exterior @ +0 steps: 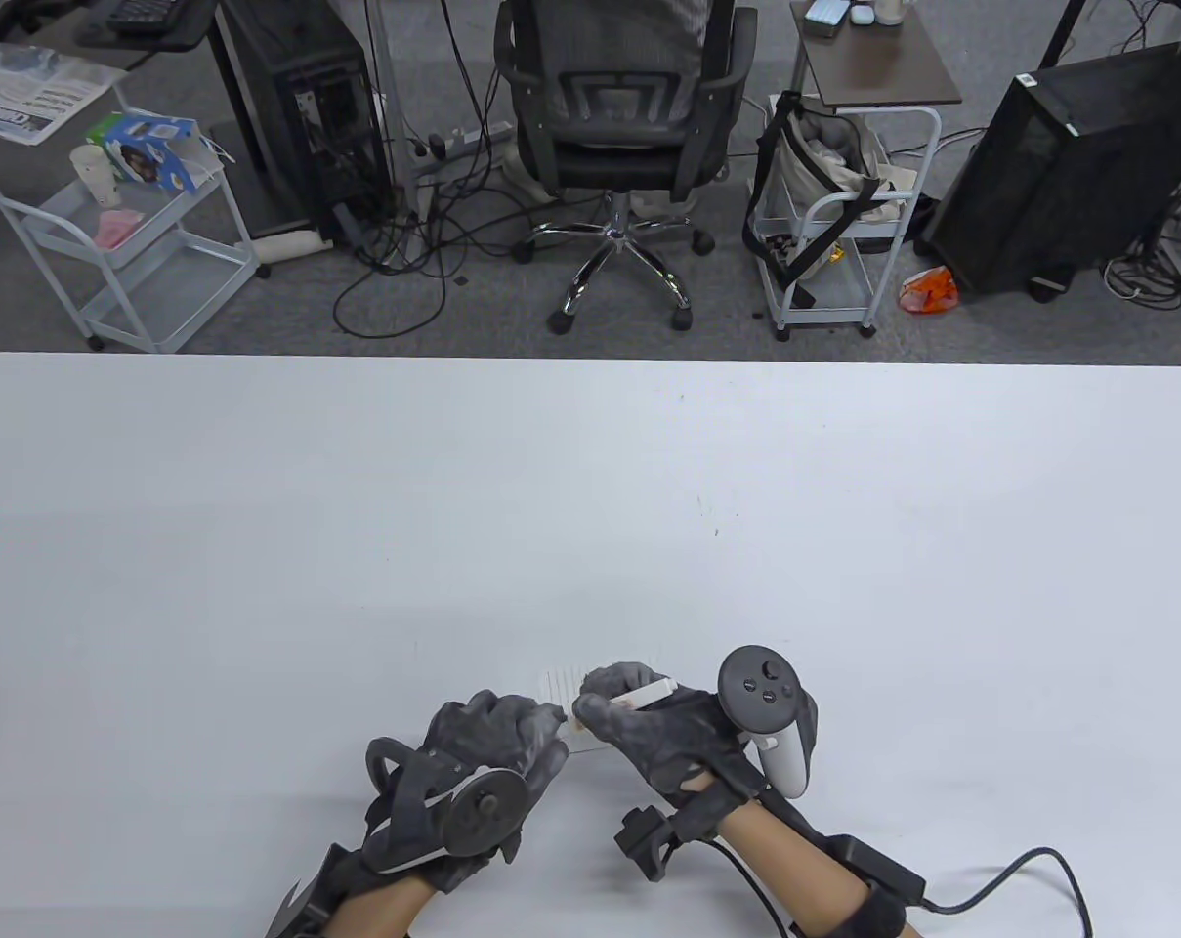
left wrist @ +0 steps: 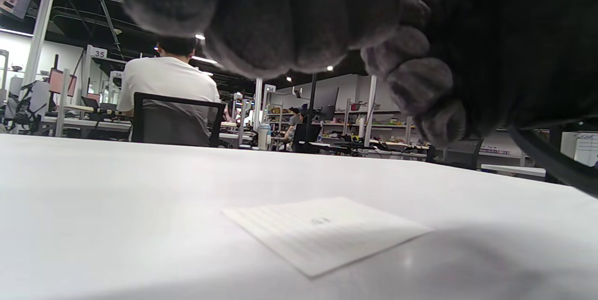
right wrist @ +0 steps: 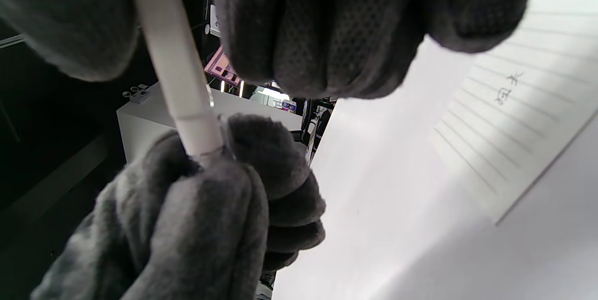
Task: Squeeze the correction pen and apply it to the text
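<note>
My right hand (exterior: 617,705) grips a white correction pen (exterior: 641,697) just above the table near its front edge. My left hand (exterior: 536,728) meets it from the left and pinches the pen's cap end. In the right wrist view the pen (right wrist: 172,61) runs down from my right fingers (right wrist: 327,33) into my left fingers (right wrist: 261,164), which close around its lower end below a seam. A small lined sheet of paper (exterior: 561,682) lies flat under both hands, mostly hidden. Its handwritten text (right wrist: 509,89) shows in the right wrist view and faintly in the left wrist view (left wrist: 321,220).
The white table (exterior: 590,508) stretches wide beyond the hands. Past its far edge stand an office chair (exterior: 614,127), two wire carts (exterior: 131,244) and computer towers on the floor. A cable (exterior: 1020,874) trails from my right wrist.
</note>
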